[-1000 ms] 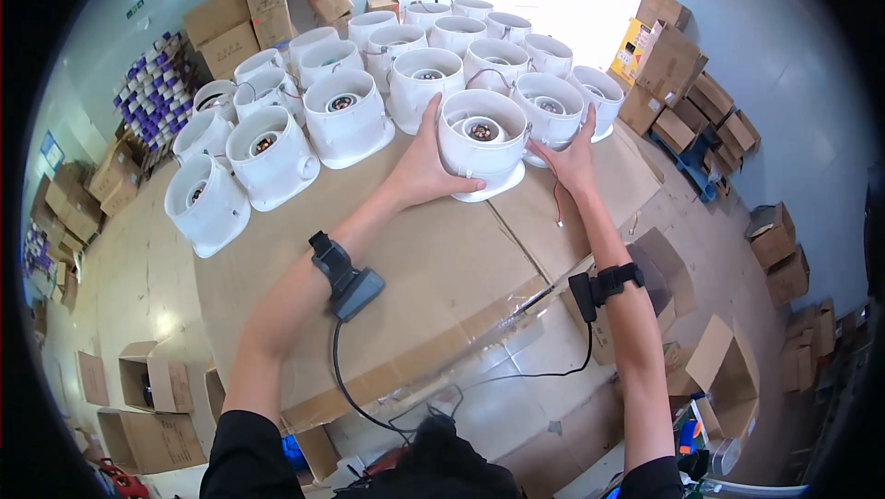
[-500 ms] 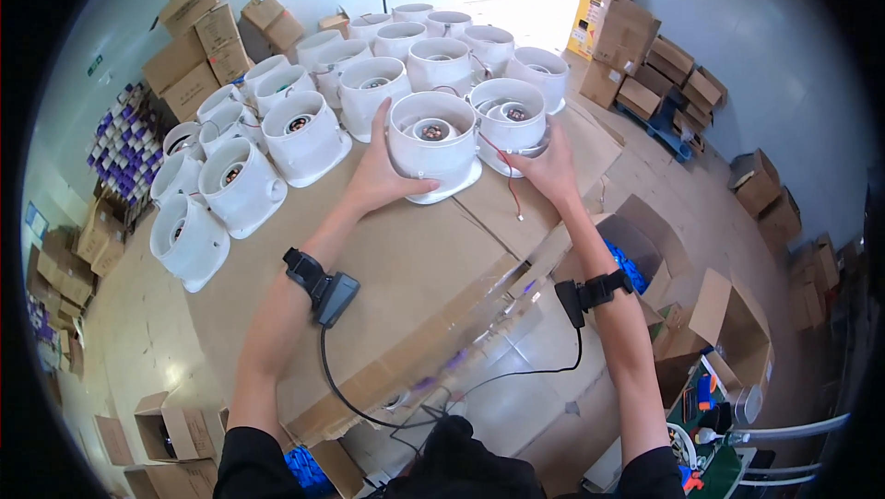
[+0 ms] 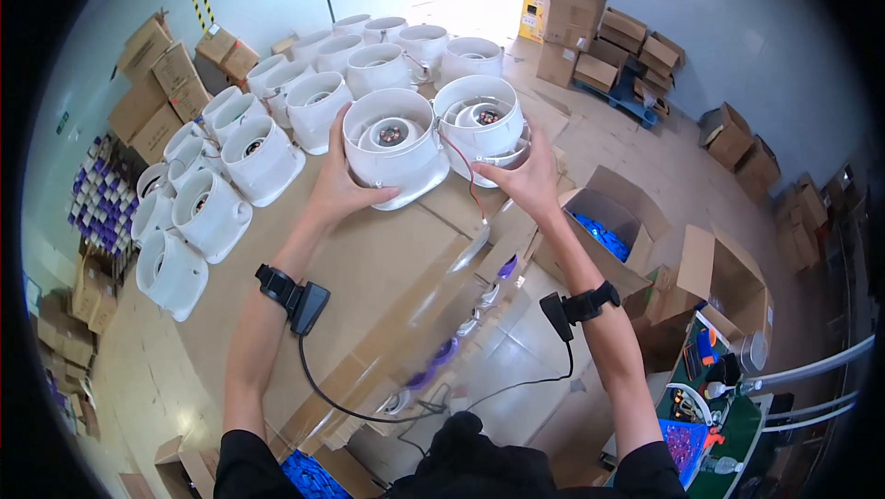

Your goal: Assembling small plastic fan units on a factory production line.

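Note:
Two white round fan housings with small motors inside stand side by side between my hands. My left hand (image 3: 336, 187) is wrapped round the left side of the left fan housing (image 3: 392, 172), thumb along its lower front. The right fan housing (image 3: 475, 141) is gripped at its right side by my right hand (image 3: 530, 178), thumb across its front. From between the two hangs a thin red wire (image 3: 472, 176) with a small light plug at its end. Whether the housings' bases touch the cardboard underneath I cannot tell.
Several more white housings (image 3: 261, 163) stand in rows at the left and back of the cardboard-topped surface (image 3: 277, 255). To the right are open cartons (image 3: 636, 209), one holding blue pieces, and a green bench (image 3: 737, 448) with small parts. Stacked boxes line the walls.
The view has turned to the right, so the surroundings shift left. Both hands, still on the two fan housings, have come closer; the pair looks larger and farther from the other rows.

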Demonstrator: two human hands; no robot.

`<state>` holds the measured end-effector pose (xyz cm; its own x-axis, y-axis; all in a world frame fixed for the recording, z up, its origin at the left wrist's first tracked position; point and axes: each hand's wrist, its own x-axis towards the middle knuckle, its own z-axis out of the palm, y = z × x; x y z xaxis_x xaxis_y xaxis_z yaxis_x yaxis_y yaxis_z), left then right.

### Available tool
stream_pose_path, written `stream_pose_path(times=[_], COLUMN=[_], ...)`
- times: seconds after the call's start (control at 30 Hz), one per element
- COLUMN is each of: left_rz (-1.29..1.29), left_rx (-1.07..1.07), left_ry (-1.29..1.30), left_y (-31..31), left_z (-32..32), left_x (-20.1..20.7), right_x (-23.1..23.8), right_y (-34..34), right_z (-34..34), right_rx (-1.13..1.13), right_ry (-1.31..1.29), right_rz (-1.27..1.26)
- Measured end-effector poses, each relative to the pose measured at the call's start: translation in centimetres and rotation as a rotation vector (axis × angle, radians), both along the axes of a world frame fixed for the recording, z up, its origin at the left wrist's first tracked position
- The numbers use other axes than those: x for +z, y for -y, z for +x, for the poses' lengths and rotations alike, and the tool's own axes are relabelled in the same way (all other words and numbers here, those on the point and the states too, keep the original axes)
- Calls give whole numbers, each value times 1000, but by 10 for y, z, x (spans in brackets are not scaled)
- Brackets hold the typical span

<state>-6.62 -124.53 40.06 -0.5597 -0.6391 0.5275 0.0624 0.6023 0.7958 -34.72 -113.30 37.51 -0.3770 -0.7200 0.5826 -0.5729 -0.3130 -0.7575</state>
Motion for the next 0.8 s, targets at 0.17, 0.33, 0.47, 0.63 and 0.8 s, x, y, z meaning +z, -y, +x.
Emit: stream_pose_path(times=[0.17,0.33,0.47,0.63,0.8], left_rz=[-136,-156,-120,-156,-115], left_rx=[-92,-146,-277,-477,-724], left_ry=[19,27,8,28,18], left_y=[-30,-99,-157,-238,-385], left_z=[-13,-41,-102,-180,-234], left_x=[13,43,39,20,-18], right_x=[-7,7,-2,-11,-46], right_y=[-43,-123,-220,-357,-543], right_z=[-9,-14,-53,-78,-53], right_rx=[-32,-150,-342,-686,-1041], right_ry=[103,81,53,-2,-72], right_rz=[-145,-187,-260,-311,-289])
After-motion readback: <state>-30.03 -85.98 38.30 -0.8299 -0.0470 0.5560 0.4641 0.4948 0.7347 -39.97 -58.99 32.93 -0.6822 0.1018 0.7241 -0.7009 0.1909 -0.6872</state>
